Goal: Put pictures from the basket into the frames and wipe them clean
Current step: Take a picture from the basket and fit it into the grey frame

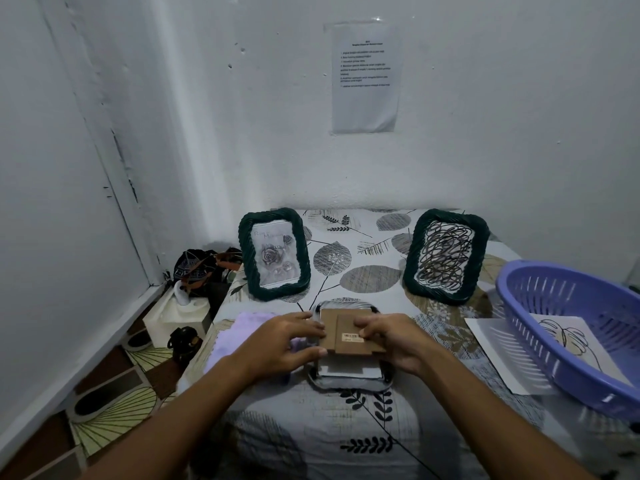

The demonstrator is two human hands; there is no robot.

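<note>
A picture frame lies face down on the table in front of me, its brown cardboard backing lifted above a white sheet inside it. My left hand grips the backing's left edge and my right hand grips its right edge. Two dark green frames stand at the back: the left frame holds a rose picture, the right frame a scribble drawing. A purple basket stands at the right on a picture with a leaf line drawing. A lilac cloth lies left of my left hand.
The table carries a leaf-patterned cover and stands against a white wall with a printed sheet taped on it. Bags and a white box sit on the floor at the left.
</note>
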